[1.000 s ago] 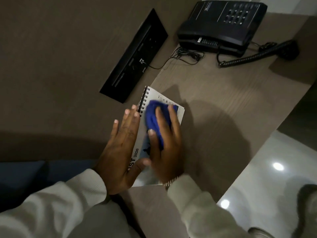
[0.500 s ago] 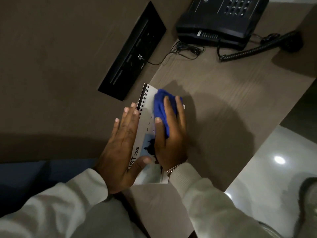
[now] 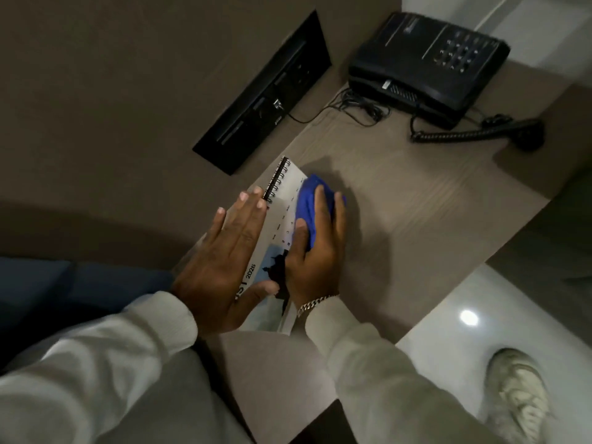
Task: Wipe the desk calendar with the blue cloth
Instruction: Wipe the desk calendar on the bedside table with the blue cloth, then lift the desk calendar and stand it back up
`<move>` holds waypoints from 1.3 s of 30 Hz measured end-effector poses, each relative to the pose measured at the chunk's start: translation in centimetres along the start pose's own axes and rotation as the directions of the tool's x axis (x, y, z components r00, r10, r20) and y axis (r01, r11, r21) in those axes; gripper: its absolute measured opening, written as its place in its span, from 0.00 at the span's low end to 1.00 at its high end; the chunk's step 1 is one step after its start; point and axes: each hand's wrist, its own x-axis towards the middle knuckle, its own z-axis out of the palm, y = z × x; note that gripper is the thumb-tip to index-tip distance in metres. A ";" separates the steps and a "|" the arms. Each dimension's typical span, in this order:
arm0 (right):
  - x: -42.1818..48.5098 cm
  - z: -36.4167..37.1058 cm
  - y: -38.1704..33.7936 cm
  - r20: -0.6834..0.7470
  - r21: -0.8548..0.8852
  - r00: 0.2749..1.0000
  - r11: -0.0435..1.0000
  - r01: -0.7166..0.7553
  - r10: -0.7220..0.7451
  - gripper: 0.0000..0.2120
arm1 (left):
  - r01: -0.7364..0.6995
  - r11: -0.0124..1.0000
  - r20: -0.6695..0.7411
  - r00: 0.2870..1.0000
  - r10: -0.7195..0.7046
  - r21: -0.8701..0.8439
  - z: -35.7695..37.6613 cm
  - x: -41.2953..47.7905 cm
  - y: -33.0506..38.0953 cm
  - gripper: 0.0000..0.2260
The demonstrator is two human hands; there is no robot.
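A spiral-bound desk calendar (image 3: 286, 190) with a white date grid and a blue picture lies flat on the brown desk (image 3: 416, 200). My left hand (image 3: 224, 261) rests flat on the calendar's left side, fingers stretched out, pinning it down. My right hand (image 3: 315, 251) presses a bunched blue cloth (image 3: 309, 201) onto the calendar's far right edge, with fingers over the cloth. The cloth partly overhangs the calendar onto the desk. Much of the calendar is hidden under both hands.
A black desk telephone (image 3: 426, 68) sits at the far right with its coiled cord (image 3: 455, 136) and handset lying on the desk. A black socket panel (image 3: 266, 97) is set in the wall. The desk's right edge drops to a glossy floor, where a shoe (image 3: 515, 395) shows.
My right hand has slid the blue cloth away from me and to the right, from the calendar's middle to its far right edge. My left hand has stayed flat in place.
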 end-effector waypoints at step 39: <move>11.1 -6.7 -9.7 0.642 -0.334 0.759 0.931 0.148 0.109 0.25 | -0.188 -0.486 0.446 0.218 -0.868 -0.854 0.7 -4.7 10.9 0.21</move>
